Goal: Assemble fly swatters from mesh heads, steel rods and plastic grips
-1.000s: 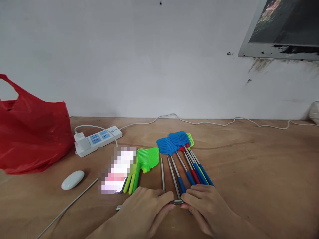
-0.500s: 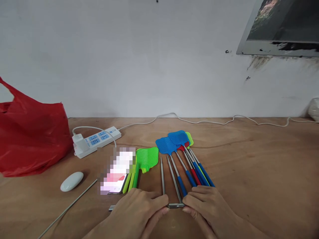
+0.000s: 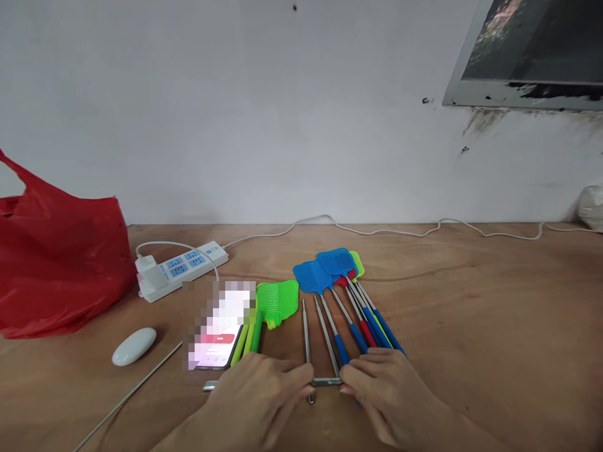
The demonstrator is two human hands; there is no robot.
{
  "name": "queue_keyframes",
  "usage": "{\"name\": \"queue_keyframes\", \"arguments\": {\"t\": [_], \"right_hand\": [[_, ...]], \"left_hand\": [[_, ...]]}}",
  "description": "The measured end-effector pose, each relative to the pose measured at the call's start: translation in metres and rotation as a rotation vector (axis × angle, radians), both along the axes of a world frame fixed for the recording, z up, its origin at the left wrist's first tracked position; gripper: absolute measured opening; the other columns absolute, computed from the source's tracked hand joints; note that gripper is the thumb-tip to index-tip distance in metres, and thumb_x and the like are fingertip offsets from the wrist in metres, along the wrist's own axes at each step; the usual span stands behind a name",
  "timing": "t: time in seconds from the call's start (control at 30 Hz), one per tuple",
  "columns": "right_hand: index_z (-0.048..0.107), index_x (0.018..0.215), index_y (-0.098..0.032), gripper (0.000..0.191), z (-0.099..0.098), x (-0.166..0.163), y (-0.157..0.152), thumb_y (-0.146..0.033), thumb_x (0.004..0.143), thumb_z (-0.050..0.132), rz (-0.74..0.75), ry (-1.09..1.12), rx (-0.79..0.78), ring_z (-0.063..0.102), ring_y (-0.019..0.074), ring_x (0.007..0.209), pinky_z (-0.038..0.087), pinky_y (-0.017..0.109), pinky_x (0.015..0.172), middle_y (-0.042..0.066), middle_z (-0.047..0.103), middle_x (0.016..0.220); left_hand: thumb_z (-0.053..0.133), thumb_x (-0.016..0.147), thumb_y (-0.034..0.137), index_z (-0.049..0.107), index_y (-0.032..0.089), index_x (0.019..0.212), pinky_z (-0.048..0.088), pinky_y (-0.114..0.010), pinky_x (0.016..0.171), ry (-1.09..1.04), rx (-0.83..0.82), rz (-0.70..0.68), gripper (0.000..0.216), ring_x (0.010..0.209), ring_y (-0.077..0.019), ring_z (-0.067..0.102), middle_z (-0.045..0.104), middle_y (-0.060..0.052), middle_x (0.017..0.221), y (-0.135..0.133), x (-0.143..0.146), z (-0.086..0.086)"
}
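My left hand (image 3: pixel 264 392) and my right hand (image 3: pixel 384 389) are both closed on one thin metal rod (image 3: pixel 326 382). It lies crosswise, showing between my fingertips, and its left end sticks out past my left hand. Two more metal rods (image 3: pixel 326 333) lie lengthwise just beyond, without handles or heads. To their right are several fly swatters (image 3: pixel 342 344) with blue, red and green handles and mesh heads. Green mesh heads (image 3: pixel 277 301) lie stacked at the left, near loose green handles (image 3: pixel 249 336). My right hand covers the lower ends of some handles.
Left of the handles lies a lit phone (image 3: pixel 219 333), partly blurred. Farther left are a white oval object (image 3: pixel 134 346), a power strip (image 3: pixel 186 270) with a plugged-in charger, and a red plastic bag (image 3: pixel 66 263). A white cable (image 3: pixel 377 231) runs along the wall.
Both hands have shifted slightly away from me with the rod, and the gap between them has narrowed a little. The lower end of one lengthwise rod now shows beneath the held one.
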State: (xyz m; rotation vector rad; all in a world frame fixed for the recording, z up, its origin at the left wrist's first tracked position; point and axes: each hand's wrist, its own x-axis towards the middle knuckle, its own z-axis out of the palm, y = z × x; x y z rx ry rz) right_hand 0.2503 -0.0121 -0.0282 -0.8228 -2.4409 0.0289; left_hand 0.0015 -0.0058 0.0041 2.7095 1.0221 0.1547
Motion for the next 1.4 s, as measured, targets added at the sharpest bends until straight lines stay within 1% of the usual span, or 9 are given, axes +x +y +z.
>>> {"name": "queue_keyframes", "arguments": {"t": [0.2, 0.33, 0.43, 0.5, 0.6, 0.8, 1.07, 1.23, 1.4], "right_hand": [[0.049, 0.077, -0.022, 0.028, 0.001, 0.014, 0.004, -0.014, 0.101, 0.035, 0.001, -0.044, -0.074, 0.052, 0.0147, 0.05, 0.031, 0.029, 0.052, -0.001, 0.061, 0.064], [0.057, 0.083, -0.022, 0.027, 0.012, 0.023, 0.005, -0.026, 0.104, 0.04, -0.043, -0.045, -0.258, 0.055, 0.0136, 0.054, 0.033, 0.027, 0.053, -0.002, 0.064, 0.069], [0.065, 0.091, -0.024, 0.024, 0.015, 0.037, 0.005, -0.037, 0.103, 0.048, -0.144, 0.036, -0.454, 0.055, 0.0134, 0.058, 0.037, 0.025, 0.054, -0.002, 0.061, 0.069], [0.069, 0.096, -0.025, 0.026, 0.01, 0.049, 0.005, -0.042, 0.101, 0.05, -0.192, 0.107, -0.6, 0.055, 0.0136, 0.058, 0.039, 0.025, 0.053, -0.002, 0.059, 0.068], [0.072, 0.103, -0.025, 0.035, -0.003, 0.065, 0.007, -0.05, 0.1, 0.049, -0.221, 0.299, -0.687, 0.057, 0.0148, 0.059, 0.044, 0.025, 0.053, -0.001, 0.06, 0.067], [0.075, 0.094, -0.022, 0.04, -0.014, 0.077, 0.01, -0.059, 0.092, 0.06, -0.228, 0.468, -0.94, 0.069, 0.0181, 0.065, 0.057, 0.03, 0.061, 0.004, 0.074, 0.075], [0.066, 0.079, -0.021, 0.036, -0.017, 0.039, 0.011, -0.054, 0.091, 0.059, -0.257, 0.61, -0.793, 0.065, 0.0158, 0.056, 0.056, 0.027, 0.054, 0.002, 0.068, 0.064], [0.066, 0.079, -0.021, 0.029, -0.022, 0.022, 0.009, -0.047, 0.091, 0.061, -0.231, 0.626, -0.788, 0.067, 0.0159, 0.057, 0.056, 0.026, 0.055, 0.002, 0.069, 0.064], [0.069, 0.084, -0.022, 0.027, -0.024, 0.019, 0.006, -0.045, 0.094, 0.058, -0.238, 0.592, -0.818, 0.067, 0.0159, 0.059, 0.056, 0.025, 0.056, 0.002, 0.07, 0.068]], "left_hand": [[0.027, 0.11, 0.034, 0.051, 0.023, 0.083, 0.028, -0.029, 0.052, -0.017, -0.056, 0.025, 0.038, 0.059, -0.0188, 0.063, 0.066, 0.0, 0.074, 0.006, -0.016, -0.003], [0.029, 0.11, 0.045, 0.058, 0.024, 0.093, 0.03, -0.028, 0.054, 0.02, -0.058, 0.081, 0.039, 0.064, -0.0207, 0.065, 0.069, -0.001, 0.076, 0.007, -0.024, -0.003], [0.025, 0.11, 0.044, 0.059, 0.023, 0.094, 0.031, -0.029, 0.056, 0.088, -0.017, 0.136, 0.043, 0.066, -0.0235, 0.065, 0.069, -0.003, 0.076, 0.008, -0.034, -0.003], [0.024, 0.11, 0.042, 0.059, 0.023, 0.09, 0.031, -0.029, 0.056, 0.09, -0.003, 0.143, 0.045, 0.064, -0.0231, 0.063, 0.068, -0.003, 0.075, 0.009, -0.041, -0.005], [0.026, 0.109, 0.043, 0.059, 0.024, 0.088, 0.032, -0.029, 0.056, 0.052, 0.001, 0.156, 0.044, 0.063, -0.0214, 0.062, 0.068, -0.002, 0.074, 0.01, -0.05, -0.008], [0.025, 0.109, 0.047, 0.059, 0.024, 0.086, 0.03, -0.029, 0.054, 0.002, 0.038, 0.164, 0.047, 0.059, -0.0193, 0.059, 0.065, 0.0, 0.07, 0.014, -0.059, -0.013], [0.019, 0.109, 0.041, 0.053, 0.024, 0.085, 0.025, -0.031, 0.052, 0.083, 0.089, 0.182, 0.046, 0.058, -0.0235, 0.063, 0.067, -0.002, 0.067, 0.014, -0.039, -0.03], [0.025, 0.109, 0.037, 0.051, 0.024, 0.085, 0.023, -0.03, 0.052, 0.121, 0.055, 0.18, 0.038, 0.06, -0.0244, 0.064, 0.069, -0.002, 0.069, 0.011, -0.024, -0.028], [0.027, 0.108, 0.039, 0.052, 0.024, 0.084, 0.026, -0.03, 0.054, 0.047, 0.056, 0.19, 0.038, 0.061, -0.0239, 0.062, 0.067, -0.002, 0.07, 0.009, -0.026, -0.026]]}}
